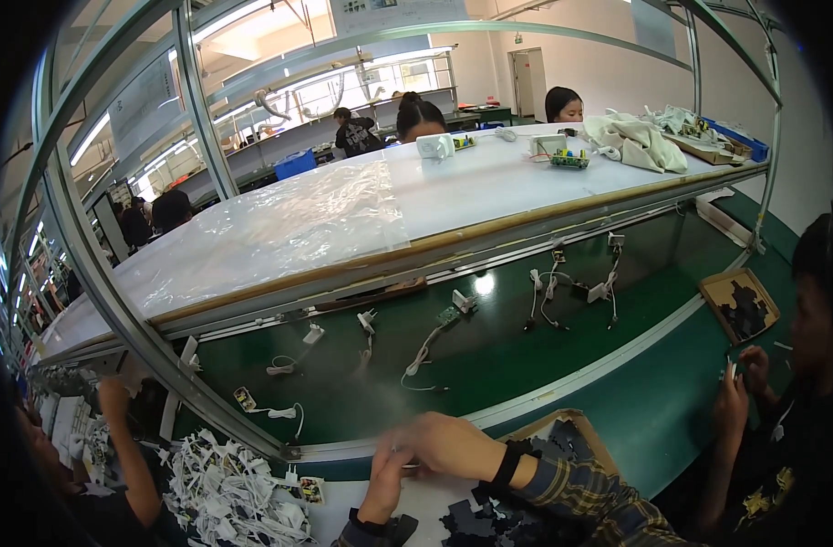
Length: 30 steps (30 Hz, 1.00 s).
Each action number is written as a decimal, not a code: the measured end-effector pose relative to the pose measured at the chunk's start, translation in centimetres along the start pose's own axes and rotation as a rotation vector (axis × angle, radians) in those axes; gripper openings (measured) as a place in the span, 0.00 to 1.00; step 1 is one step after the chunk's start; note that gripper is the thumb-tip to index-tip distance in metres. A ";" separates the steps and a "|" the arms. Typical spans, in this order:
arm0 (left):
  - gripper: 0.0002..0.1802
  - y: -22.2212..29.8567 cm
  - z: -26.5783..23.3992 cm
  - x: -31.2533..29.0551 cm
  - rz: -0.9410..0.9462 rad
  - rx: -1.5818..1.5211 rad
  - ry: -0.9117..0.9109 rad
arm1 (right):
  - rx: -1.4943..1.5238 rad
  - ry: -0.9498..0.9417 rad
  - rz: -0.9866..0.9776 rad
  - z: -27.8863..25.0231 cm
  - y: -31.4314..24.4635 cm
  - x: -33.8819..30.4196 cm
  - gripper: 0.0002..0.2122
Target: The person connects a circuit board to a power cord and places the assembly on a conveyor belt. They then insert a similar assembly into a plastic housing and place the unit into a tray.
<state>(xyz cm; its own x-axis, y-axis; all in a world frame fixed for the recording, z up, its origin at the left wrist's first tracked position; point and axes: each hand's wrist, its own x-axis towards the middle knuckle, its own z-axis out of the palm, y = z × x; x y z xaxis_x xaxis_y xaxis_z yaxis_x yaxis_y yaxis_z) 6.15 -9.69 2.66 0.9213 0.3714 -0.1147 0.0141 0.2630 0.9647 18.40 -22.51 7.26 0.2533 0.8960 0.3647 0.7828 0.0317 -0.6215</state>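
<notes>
My left hand (385, 478) and my right hand (448, 446) meet at the near edge of the green belt, fingers pinched together. Something small and whitish shows between them, too blurred and covered to name. Just below lie loose black flat cut-out pieces (489, 518) on the white work surface (343, 510). Left of my hands is a heap of white plugs and cables (234, 497). A small circuit board with yellow parts (312, 490) sits at the heap's right side. By my right forearm stands a cardboard box (591, 432) holding more black pieces.
Across the green belt (489, 356) lie several white adapters with cables (419, 357). A metal frame post (115, 310) rises at left, and a shelf (343, 228) spans above. Co-workers sit close on both sides; one person's hands (734, 392) are near another cardboard box (740, 305).
</notes>
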 end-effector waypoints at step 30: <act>0.16 0.9 0.6 0.1 0.049 0.103 -0.043 | 1.040 0.195 0.309 -1.9 1.3 0.3 0.27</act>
<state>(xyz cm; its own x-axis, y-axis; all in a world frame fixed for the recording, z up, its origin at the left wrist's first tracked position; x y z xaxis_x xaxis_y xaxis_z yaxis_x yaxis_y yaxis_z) 6.51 -9.97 3.65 0.9379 0.3420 -0.0590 0.0069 0.1517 0.9884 20.58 -23.01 7.87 0.5130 0.8469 0.1398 -0.1668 0.2581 -0.9516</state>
